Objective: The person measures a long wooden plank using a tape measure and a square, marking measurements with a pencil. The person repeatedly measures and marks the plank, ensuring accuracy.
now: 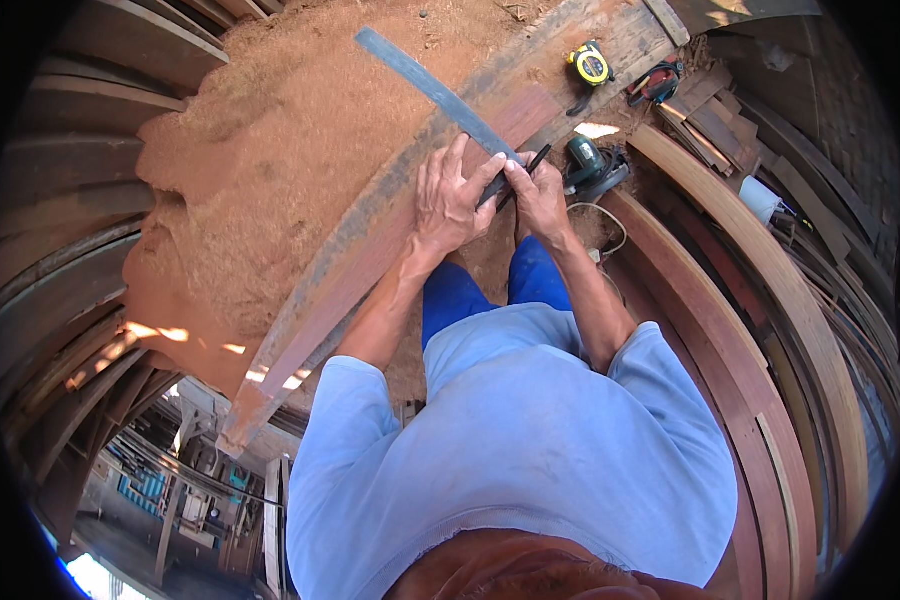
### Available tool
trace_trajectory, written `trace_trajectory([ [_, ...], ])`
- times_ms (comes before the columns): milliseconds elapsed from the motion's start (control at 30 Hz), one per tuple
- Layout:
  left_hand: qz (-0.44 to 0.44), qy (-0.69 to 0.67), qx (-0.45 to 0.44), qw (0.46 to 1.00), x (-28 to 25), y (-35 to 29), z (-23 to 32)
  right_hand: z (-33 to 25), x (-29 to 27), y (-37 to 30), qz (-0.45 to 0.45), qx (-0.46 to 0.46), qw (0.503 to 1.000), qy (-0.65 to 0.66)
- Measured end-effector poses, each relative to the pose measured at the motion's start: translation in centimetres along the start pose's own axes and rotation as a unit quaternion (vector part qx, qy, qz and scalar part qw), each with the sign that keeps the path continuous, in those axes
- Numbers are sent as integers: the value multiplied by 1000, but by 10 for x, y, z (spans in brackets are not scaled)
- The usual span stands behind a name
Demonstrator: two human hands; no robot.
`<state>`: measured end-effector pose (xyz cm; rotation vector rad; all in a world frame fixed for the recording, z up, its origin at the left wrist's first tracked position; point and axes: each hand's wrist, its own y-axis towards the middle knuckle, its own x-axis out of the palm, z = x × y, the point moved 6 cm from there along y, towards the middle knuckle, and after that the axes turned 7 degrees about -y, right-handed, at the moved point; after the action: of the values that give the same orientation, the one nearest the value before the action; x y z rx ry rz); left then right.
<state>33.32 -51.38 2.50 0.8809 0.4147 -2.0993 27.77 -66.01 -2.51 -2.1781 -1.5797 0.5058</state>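
Pressing hand: left hand [450, 200] lies flat with fingers spread wide on the metal ruler [432, 88], pinning it to the plank.
Marking hand: right hand [540, 195] has fingers pinched narrow around a dark pencil [526, 170], tip at the ruler's edge.
Ruler: long grey metal strip, runs from far left down to the hands, lies slantwise across the plank, near end hidden under the left fingers.
Plank: long reddish wooden plank [370, 250], weathered grey edges, runs from near left to far right, both hands over its far half.
Sawdust: big reddish heap of sawdust [260, 170] left of the plank, touching its left edge.
Tape: yellow tape measure [590, 65] on the plank, far right, well apart from the hands.
Power tool: green power tool [590, 165] with a white cord, just right of the right hand.
Red tool: red and black tool [658, 80] far right, beside stacked offcuts.
Boards: curved wooden boards [760, 330] along the right side.
Person: light blue shirt, blue trousers, leaning over the plank.
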Motion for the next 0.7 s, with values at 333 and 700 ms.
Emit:
trace_trajectory([
  [333,-32,13,-36,999,-4,5,5,17,0,-4,-13,16,1000,21],
  [700,7,10,4,1000,-3,1,0,14,5,-3,-26,5,999,29],
])
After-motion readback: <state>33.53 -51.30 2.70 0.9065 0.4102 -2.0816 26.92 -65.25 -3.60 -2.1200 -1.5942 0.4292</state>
